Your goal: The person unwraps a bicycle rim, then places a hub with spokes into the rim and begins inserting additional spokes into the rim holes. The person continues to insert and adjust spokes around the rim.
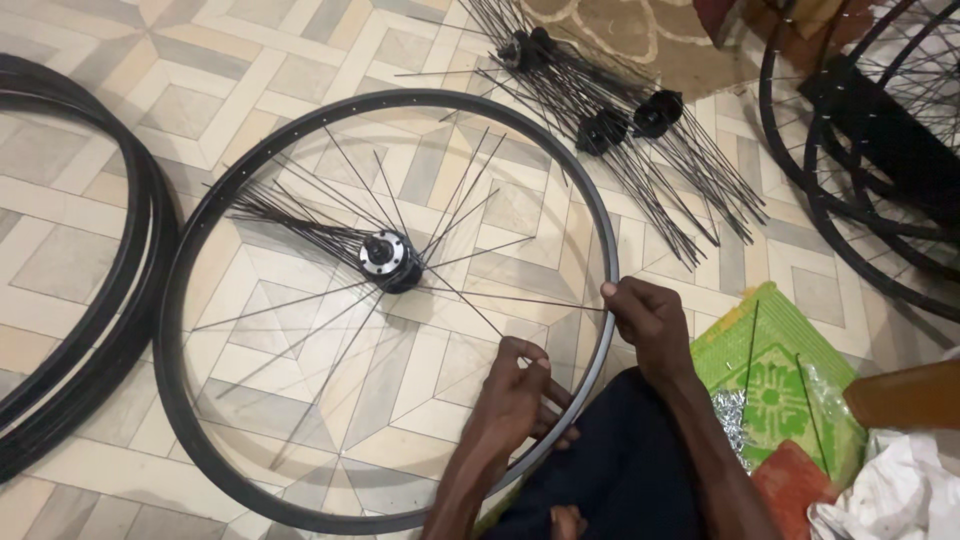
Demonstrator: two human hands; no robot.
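Down at centre frame, a black bicycle rim (180,300) lies flat on the patterned tile floor (80,260), its hub (385,255) trailing loose spokes (470,300). At the rim's right edge, the right hand (650,320) pinches a spoke end between narrow fingers. Lower centre, the left hand (515,395) grips another spoke with closed fingertips. Spare spoked hubs (610,125) lie at upper right.

Tiled floor (90,260): we list a black rim (200,250) at centre; stacked rims (70,330) to its left; spoked hubs (600,120) beyond it; green mat (790,350) right.
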